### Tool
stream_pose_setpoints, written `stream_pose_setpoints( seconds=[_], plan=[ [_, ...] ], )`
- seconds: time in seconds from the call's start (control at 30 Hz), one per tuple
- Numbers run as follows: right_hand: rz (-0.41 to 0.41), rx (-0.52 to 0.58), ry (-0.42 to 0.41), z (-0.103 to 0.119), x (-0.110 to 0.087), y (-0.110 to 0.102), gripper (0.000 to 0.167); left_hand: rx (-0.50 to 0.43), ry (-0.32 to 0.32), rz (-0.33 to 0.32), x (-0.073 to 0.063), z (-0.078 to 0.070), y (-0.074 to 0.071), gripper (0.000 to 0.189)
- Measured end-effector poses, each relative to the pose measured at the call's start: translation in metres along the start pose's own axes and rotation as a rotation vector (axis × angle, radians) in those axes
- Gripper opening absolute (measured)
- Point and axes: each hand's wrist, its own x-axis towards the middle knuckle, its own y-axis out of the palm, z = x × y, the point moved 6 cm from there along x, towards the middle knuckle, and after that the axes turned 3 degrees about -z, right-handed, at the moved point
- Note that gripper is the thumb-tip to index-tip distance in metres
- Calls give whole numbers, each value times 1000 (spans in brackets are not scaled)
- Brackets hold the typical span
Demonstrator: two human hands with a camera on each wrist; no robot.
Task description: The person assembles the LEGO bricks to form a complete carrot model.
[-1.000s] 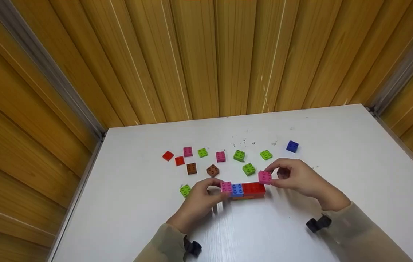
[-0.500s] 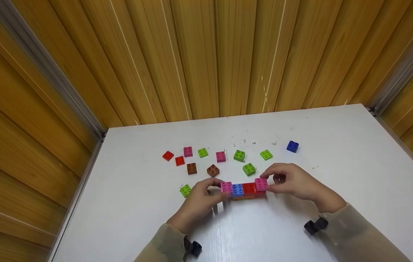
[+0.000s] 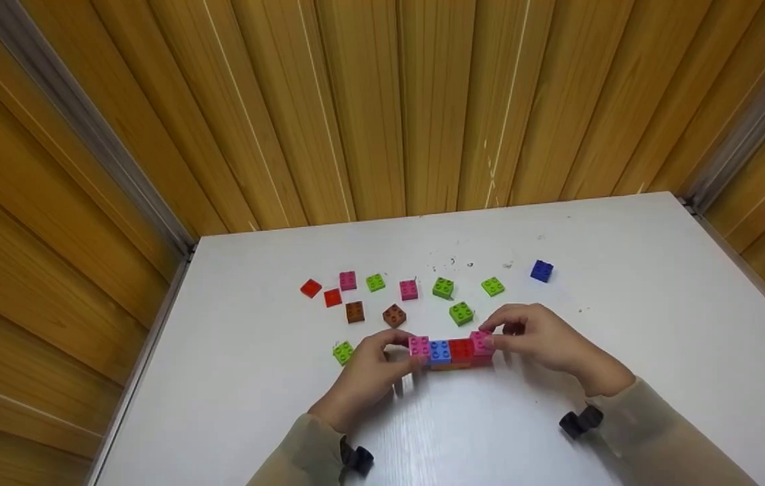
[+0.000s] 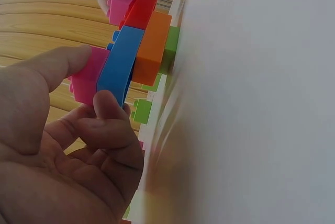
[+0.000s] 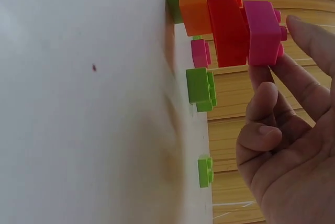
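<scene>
A stepped stack of toy building bricks stands on the white table. Its green brick [image 4: 170,50] is lowest, under an orange brick [image 4: 153,48]. A blue brick [image 4: 121,59] and a red brick [image 5: 226,22] lie side by side above the orange one. My left hand [image 3: 372,368] grips the stack's left end, thumb on the left pink brick [image 3: 419,346] and fingers at the blue one. At the right end, my right hand [image 3: 544,337] holds the right pink brick [image 5: 263,33], which sits on the red one, with its thumb over the studs and fingers behind.
Behind the stack lie loose bricks: green [image 3: 461,313], brown [image 3: 394,316], pink [image 3: 409,289] and flat red [image 3: 311,288]. A dark blue brick [image 3: 542,271] lies farther right. One green brick [image 3: 343,353] is beside my left hand. A wood-patterned wall [image 3: 423,108] rises behind the table.
My right hand has brought its pink brick left and down onto the red brick's right end, and its thumb has shifted onto the top. My left hand has stayed in place.
</scene>
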Motion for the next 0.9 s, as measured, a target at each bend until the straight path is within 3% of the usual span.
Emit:
stream_pose_setpoints(
  seconds=[0.23,0.33,0.53,0.9],
  plan=[
    [66,196,259,-17,1,11,51,5,-1,1,0,-1,0,35],
    [114,264,320,-20,-1,16,52,1,1,-1,0,-1,0,34],
    [151,359,361,-24,-2,19,41,-1,-10,-3,0,0,0,32],
    [157,385,355,-26,-1,22,39,-15,-6,1,0,0,1,32]
  ],
)
